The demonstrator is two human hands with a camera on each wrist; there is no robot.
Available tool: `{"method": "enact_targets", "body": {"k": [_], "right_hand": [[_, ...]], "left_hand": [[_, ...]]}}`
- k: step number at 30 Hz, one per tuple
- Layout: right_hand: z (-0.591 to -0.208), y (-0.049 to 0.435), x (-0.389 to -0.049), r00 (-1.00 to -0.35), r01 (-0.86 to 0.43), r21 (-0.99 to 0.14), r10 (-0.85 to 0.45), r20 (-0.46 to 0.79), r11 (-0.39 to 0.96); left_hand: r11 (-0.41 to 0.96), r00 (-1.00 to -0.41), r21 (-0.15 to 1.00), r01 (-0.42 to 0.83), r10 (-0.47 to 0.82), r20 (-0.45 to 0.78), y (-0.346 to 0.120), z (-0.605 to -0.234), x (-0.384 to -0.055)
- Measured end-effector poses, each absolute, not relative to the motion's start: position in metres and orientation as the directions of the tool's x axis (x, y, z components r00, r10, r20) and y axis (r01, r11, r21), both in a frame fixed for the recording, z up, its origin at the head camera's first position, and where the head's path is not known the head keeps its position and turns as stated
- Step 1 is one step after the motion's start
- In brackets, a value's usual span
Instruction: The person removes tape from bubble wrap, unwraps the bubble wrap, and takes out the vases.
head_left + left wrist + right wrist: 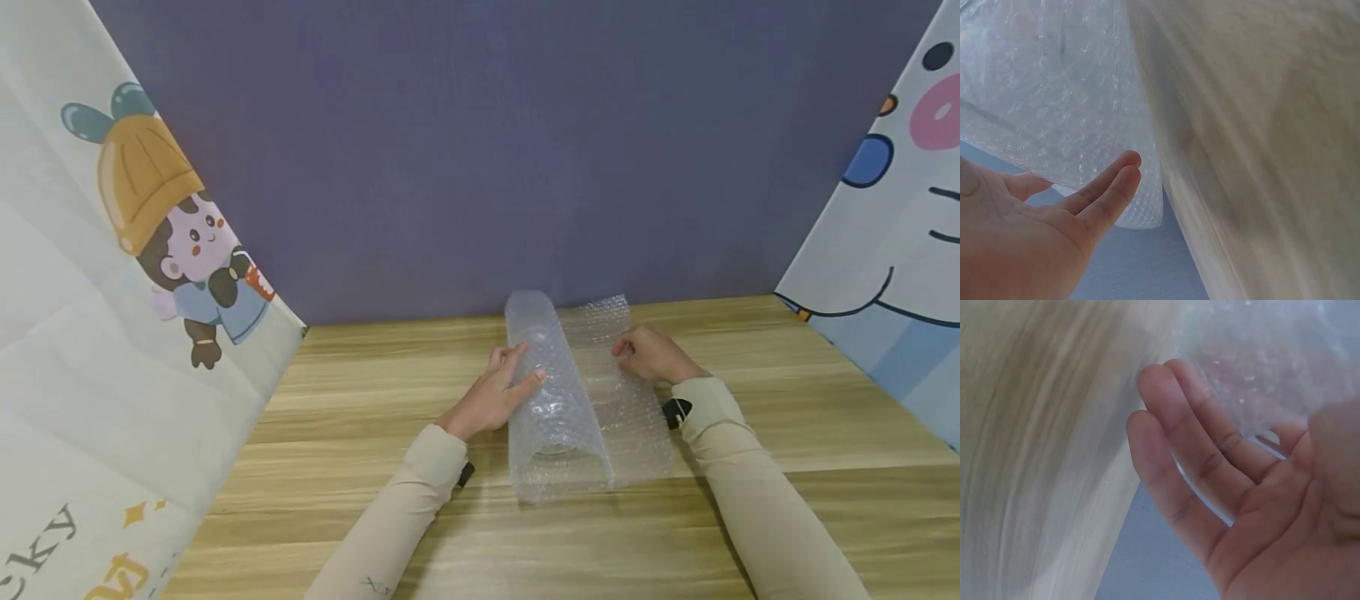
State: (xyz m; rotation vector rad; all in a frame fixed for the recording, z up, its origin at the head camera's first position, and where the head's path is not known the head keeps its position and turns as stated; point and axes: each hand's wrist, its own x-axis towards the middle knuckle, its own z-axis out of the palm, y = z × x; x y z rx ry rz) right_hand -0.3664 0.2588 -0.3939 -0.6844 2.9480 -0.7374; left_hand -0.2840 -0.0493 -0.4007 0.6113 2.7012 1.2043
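A sheet of clear bubble wrap (611,417) lies on the wooden table, its left part rolled into a long tube (551,408). Inside the tube a faint rounded outline shows near the front end; the wrap blurs what it is. My left hand (495,392) rests against the tube's left side with fingers extended, and the left wrist view shows the straight fingers (1110,194) along the wrap. At the flat sheet's right side, my right hand (648,354) pinches the wrap between thumb and index finger, while its other fingers (1175,412) are loosely bent.
The wood-grain table (360,400) ends at a dark blue-grey wall (480,150) just behind the tube. Cartoon-printed white panels stand on the left (60,333) and right (915,267). A small black device (677,412) sits at the right cuff.
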Motion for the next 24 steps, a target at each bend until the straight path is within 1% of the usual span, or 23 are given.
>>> {"method": "enact_targets", "body": {"k": [8, 12, 15, 20, 24], "right_hand": [[-0.392, 0.265, -0.367, -0.909, -0.363, -0.472, -0.416, -0.009, 0.804], [-0.388, 0.271, -0.364, -0.909, -0.355, -0.487, -0.416, -0.020, 0.798], [-0.382, 0.274, -0.361, -0.911, -0.364, -0.471, -0.413, 0.000, 0.803], [-0.371, 0.263, -0.333, -0.939, -0.332, -0.405, -0.339, 0.056, 0.852], [-0.366, 0.247, -0.312, -0.937, -0.349, -0.377, -0.330, 0.117, 0.858]], "left_hand": [[0.598, -0.909, 0.736, 0.316, 0.413, 0.054, -0.050, -0.400, -0.283], [0.595, -0.910, 0.740, 0.314, 0.412, 0.055, -0.050, -0.400, -0.283], [0.596, -0.909, 0.737, 0.319, 0.412, 0.060, -0.050, -0.401, -0.283], [0.592, -0.894, 0.728, 0.346, 0.442, 0.065, -0.060, -0.402, -0.271], [0.589, -0.885, 0.724, 0.358, 0.462, 0.061, -0.068, -0.402, -0.260]]}}
